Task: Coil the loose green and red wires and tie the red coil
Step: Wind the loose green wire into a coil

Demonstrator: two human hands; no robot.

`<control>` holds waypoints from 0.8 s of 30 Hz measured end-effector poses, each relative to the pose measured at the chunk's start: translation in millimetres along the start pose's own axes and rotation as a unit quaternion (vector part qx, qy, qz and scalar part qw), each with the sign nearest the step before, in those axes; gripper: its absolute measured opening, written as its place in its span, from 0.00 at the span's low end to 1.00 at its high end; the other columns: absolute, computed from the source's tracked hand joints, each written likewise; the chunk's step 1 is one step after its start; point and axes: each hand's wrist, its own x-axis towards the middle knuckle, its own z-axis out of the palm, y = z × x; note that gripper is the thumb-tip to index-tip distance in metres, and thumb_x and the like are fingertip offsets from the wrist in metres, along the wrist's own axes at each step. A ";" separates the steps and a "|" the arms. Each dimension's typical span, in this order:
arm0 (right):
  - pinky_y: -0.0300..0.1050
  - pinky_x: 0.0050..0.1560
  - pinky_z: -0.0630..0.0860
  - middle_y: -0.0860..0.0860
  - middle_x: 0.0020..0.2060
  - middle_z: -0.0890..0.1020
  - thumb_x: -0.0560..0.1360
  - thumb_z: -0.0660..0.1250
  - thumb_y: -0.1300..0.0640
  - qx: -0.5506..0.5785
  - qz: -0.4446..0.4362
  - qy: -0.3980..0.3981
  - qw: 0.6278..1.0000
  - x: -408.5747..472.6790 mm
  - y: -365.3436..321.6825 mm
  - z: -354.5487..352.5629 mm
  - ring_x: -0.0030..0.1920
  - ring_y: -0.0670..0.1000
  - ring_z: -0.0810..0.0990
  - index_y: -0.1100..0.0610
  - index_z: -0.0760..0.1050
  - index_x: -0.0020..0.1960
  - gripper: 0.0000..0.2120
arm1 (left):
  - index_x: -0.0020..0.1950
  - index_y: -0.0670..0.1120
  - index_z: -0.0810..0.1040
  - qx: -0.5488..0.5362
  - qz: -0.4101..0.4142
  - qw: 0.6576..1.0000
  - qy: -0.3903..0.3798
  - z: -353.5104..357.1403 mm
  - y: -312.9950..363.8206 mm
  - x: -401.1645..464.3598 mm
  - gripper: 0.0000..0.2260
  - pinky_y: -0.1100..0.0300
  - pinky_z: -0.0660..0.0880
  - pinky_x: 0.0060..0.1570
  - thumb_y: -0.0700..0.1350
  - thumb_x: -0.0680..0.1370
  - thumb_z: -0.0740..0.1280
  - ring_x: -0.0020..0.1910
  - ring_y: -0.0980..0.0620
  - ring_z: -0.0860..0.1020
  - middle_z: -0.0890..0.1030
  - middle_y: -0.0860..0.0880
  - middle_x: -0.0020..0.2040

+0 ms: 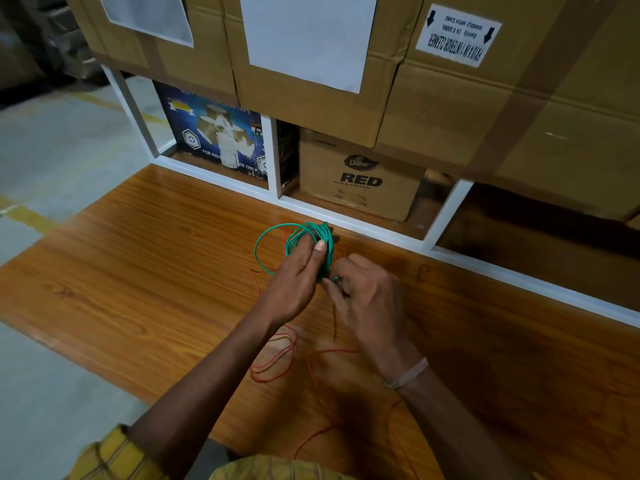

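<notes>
A green wire coil [325, 237] is held up over the wooden table [138, 271]. My left hand [294, 275] grips the bundle, thumb pressed across the strands, and one wider green loop [266, 237] sticks out to the left. My right hand [363, 292] pinches the green wire's end at the bottom of the coil. The red wire [277, 358] lies loose on the table beneath my forearms, in tangled loops that trail toward my body.
A white metal rack frame [346, 220] borders the table's far edge, with cardboard boxes [360, 178] on its low shelf and larger cartons [311, 81] stacked above. Grey floor with yellow lines [27, 213] lies left of the table.
</notes>
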 end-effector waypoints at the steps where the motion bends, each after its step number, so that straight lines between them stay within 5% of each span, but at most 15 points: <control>1: 0.44 0.32 0.69 0.49 0.37 0.76 0.74 0.76 0.55 0.003 -0.003 0.003 1.000 1.8 -0.5 -1.2 0.36 0.51 0.76 0.54 0.77 0.42 0.08 | 0.66 0.44 0.75 0.003 0.010 1.000 -0.001 -0.4 0.9 0.2 0.18 0.48 0.75 0.64 0.54 0.90 0.55 0.59 0.51 0.80 0.82 0.48 0.57; 7: 0.45 0.32 0.70 0.47 0.39 0.73 0.81 0.66 0.52 0.027 -0.018 -0.004 0.999 7.0 -4.5 -12.8 0.36 0.48 0.73 0.53 0.78 0.44 0.08 | 0.63 0.38 0.73 -0.015 0.023 0.999 -0.020 -4.7 8.7 0.3 0.22 0.42 0.76 0.48 0.57 0.88 0.55 0.43 0.49 0.76 0.77 0.38 0.48; 12: 0.48 0.30 0.68 0.44 0.32 0.70 0.76 0.73 0.55 0.112 0.054 0.028 0.992 12.5 6.5 -9.9 0.31 0.47 0.69 0.53 0.76 0.39 0.09 | 0.63 0.43 0.75 -0.037 0.011 0.998 -0.045 -6.2 7.5 2.5 0.19 0.56 0.74 0.42 0.57 0.89 0.55 0.39 0.55 0.74 0.76 0.41 0.46; 15: 0.48 0.30 0.69 0.49 0.28 0.73 0.75 0.76 0.57 0.208 0.111 0.018 0.972 14.7 14.5 -8.5 0.30 0.46 0.70 0.54 0.78 0.37 0.10 | 0.58 0.55 0.77 -0.069 -0.001 0.996 -0.062 -6.9 9.2 1.2 0.11 0.64 0.73 0.40 0.51 0.90 0.56 0.39 0.59 0.74 0.76 0.51 0.46; 19: 0.46 0.32 0.69 0.61 0.31 0.75 0.72 0.79 0.59 0.338 0.190 0.014 0.922 17.0 17.6 -8.9 0.30 0.47 0.69 0.55 0.82 0.38 0.08 | 0.68 0.50 0.78 -0.077 -0.009 0.995 -0.059 -6.6 11.6 2.1 0.13 0.66 0.74 0.42 0.50 0.90 0.56 0.42 0.62 0.76 0.78 0.53 0.48; 24: 0.43 0.32 0.67 0.63 0.32 0.77 0.75 0.78 0.58 0.341 0.181 0.005 0.923 17.8 18.6 -13.7 0.30 0.45 0.67 0.53 0.85 0.41 0.05 | 0.59 0.47 0.77 -0.100 -0.029 0.991 -0.084 -6.3 8.3 3.3 0.12 0.60 0.72 0.39 0.50 0.90 0.56 0.39 0.55 0.74 0.76 0.48 0.43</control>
